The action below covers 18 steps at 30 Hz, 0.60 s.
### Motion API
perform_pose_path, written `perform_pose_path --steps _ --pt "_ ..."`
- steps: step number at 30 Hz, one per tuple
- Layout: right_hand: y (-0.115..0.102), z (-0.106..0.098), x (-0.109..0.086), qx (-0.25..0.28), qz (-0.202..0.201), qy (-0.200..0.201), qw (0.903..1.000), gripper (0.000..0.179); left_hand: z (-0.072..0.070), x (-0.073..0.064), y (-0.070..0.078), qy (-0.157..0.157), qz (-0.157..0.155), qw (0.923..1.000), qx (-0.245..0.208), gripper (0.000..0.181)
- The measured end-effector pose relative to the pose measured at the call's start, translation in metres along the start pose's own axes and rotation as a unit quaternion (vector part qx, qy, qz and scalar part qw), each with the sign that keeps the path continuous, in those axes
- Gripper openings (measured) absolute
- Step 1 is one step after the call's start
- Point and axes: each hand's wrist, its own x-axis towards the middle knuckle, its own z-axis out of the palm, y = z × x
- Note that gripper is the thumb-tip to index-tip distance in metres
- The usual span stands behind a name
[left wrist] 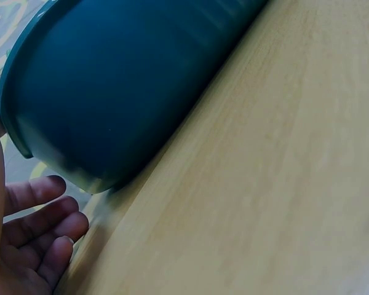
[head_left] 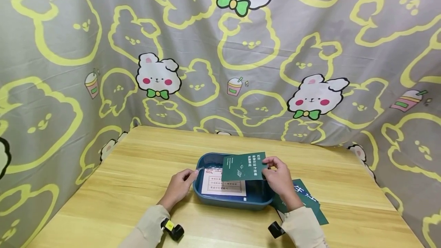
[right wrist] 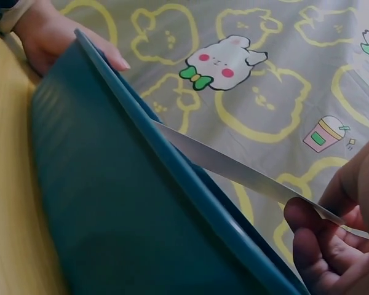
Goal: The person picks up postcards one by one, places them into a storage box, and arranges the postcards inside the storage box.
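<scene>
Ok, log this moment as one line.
right hand: pinches green card over bin; left hand: at bin's left rim; pale card: inside bin

left hand (head_left: 180, 185) with fingers loosely curved, right hand (head_left: 278, 178) pinching between thumb and fingers, forearms (head_left: 147, 225) reaching forward

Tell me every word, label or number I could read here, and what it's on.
"记住 … 这个星球 … 充满鲜花": on the green card in the right hand; one or two characters are unclear, its smaller print unreadable.
"任", apparently: on the card pile; the rest is unclear.
Unreadable: the pale card in the bin, its red characters partly covered, boxed lines too small.
Unreadable: the yellow wrist label, too small.
</scene>
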Motion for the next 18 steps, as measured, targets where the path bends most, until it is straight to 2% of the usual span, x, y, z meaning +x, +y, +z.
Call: perform_pose_path --steps 14,18 --pt "-0.003 0.014 -0.005 -0.024 -0.057 0.030 0.9976 0.020 0.000 0.001 -0.002 0.001 -0.002 1.0000 -0.001 0.036" --pt "-0.003 0.017 -0.007 -0.021 -0.065 0.025 0.9973 0.020 0.000 0.000 -0.001 -0.001 -0.004 1.0000 -0.004 0.035"
